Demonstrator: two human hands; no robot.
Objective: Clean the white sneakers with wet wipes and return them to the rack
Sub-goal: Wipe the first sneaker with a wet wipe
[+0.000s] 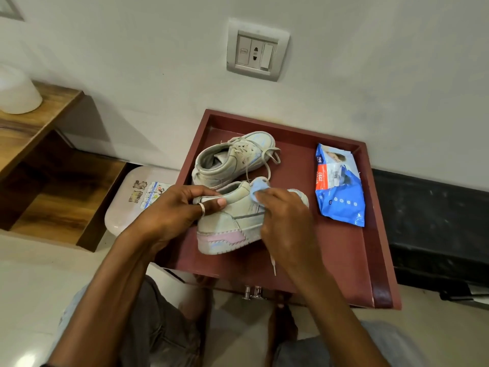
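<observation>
Because this sneaker (238, 221) looks light and its padded upper should give under pressure, I judge the firmer heel collar the best place to hold. My left hand (174, 210) is clamped there, thumb outside, while my right hand (285, 215) is closed round a bunched blue wet wipe (258, 189) pressed to its side. It lies at centre frame on the maroon counter (330, 255), greyish white and scuffed, with a pink sole panel and loose laces. The second sneaker (232, 157) sits just behind it.

Two white sneakers (232, 157) beside wipes pack (338, 186) on tray (330, 250).
</observation>
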